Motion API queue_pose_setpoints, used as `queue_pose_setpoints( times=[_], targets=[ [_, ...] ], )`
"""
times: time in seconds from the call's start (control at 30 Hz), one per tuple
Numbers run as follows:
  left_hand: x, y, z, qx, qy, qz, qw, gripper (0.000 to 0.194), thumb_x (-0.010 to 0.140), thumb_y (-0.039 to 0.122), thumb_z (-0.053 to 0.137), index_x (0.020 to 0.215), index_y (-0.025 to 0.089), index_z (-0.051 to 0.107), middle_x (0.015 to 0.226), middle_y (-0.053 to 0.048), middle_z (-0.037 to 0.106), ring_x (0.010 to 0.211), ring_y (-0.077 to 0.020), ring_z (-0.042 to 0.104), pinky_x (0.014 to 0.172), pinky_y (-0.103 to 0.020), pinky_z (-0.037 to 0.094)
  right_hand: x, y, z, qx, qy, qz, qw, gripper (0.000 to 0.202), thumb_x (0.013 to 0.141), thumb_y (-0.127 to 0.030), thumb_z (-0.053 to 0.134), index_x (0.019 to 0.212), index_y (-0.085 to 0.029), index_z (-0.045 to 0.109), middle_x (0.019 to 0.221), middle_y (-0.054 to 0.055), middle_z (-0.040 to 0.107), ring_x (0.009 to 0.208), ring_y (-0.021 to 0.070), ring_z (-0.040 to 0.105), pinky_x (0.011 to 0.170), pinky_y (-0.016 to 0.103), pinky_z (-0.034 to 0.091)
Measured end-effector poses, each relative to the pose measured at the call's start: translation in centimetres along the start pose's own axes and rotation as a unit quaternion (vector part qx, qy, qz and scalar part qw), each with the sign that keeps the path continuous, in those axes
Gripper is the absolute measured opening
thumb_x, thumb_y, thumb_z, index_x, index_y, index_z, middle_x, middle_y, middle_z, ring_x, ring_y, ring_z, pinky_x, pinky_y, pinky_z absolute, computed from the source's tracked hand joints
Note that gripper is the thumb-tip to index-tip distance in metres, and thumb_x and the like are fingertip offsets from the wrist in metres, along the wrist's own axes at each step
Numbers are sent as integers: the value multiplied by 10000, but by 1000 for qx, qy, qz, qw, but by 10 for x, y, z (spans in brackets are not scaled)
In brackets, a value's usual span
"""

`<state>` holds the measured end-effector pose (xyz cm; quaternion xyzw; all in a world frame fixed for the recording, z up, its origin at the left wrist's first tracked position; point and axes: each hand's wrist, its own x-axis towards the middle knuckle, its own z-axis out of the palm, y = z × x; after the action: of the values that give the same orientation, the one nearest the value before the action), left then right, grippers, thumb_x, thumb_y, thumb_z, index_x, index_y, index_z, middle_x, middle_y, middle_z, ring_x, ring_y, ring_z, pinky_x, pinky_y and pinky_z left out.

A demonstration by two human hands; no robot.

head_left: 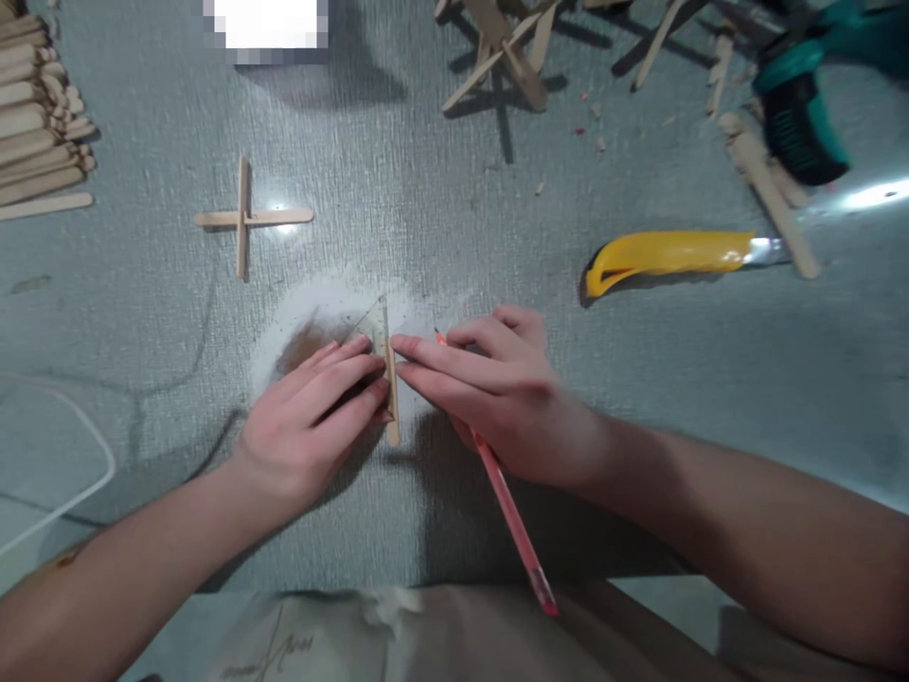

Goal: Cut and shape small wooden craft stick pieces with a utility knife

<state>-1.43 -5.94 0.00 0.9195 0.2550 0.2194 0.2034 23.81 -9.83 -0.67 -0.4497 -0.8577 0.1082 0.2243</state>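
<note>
A clear set square (377,320) lies on the table under the fingers of my left hand (302,421), which presses it down. Along its straight edge runs a wooden craft stick (394,431), pointing away from me. My right hand (507,388) has a pink pencil (507,502) tucked in it, tip forward and eraser end toward my lap. Its index and middle fingertips touch or nearly touch the stick's right side. Part of the set square is hidden by my left fingers.
Two crossed craft sticks (242,219) lie ahead at left, beyond them a stick pile (32,142). A yellow utility knife (674,252) rests at right near loose sticks (774,204) and a teal-and-black tool (802,118). A stick structure (522,71) stands at the back.
</note>
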Motion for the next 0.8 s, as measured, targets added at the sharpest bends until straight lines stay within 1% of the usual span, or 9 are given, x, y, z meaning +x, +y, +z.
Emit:
queue_pose_setpoints(
  times=[0.2, 0.4, 0.57, 0.7, 0.8],
  targets=[
    [-1, -1, 1, 5, 5, -3, 1000, 245, 957, 153, 739, 1196, 112, 697, 1284, -147, 732, 1342, -307, 663, 1160, -483, 584, 0, -1, -2, -1, -17, 10, 1000, 266, 1067, -102, 484, 1208, -223, 675, 1361, -37, 756, 972, 184, 621, 867, 423, 377],
    [-1, 0, 2, 1, 2, -1, 1000, 265, 939, 130, 755, 1194, 86, 699, 1289, -166, 729, 1341, -315, 662, 1168, -481, 577, 0, 0, 0, 5, -3, -3, 1000, 248, 1036, -65, 530, 1206, -178, 671, 1346, -9, 766, 962, 188, 606, 868, 424, 370],
    [-2, 0, 3, 4, 8, 0, 1000, 245, 952, 144, 743, 1190, 103, 700, 1284, -149, 734, 1349, -298, 658, 1179, -460, 571, 0, -1, -1, 5, -7, 0, 1000, 245, 1036, -80, 543, 1216, -192, 666, 1356, -5, 760, 966, 188, 621, 864, 428, 380],
    [-3, -1, 2, 5, 3, -2, 1000, 252, 953, 144, 743, 1200, 115, 701, 1299, -149, 731, 1361, -293, 649, 1191, -453, 564, 1, -1, -1, -4, -11, 6, 1000, 264, 1043, -83, 522, 1206, -231, 669, 1356, -38, 759, 954, 185, 637, 855, 431, 390],
    [-4, -1, 1, 3, 0, -2, 1000, 264, 949, 132, 745, 1207, 105, 698, 1303, -159, 726, 1364, -302, 646, 1192, -468, 562, 1, 0, -1, 3, -3, 3, 1000, 261, 1034, -75, 536, 1217, -216, 657, 1345, -14, 765, 952, 185, 647, 860, 428, 396]
  ],
)
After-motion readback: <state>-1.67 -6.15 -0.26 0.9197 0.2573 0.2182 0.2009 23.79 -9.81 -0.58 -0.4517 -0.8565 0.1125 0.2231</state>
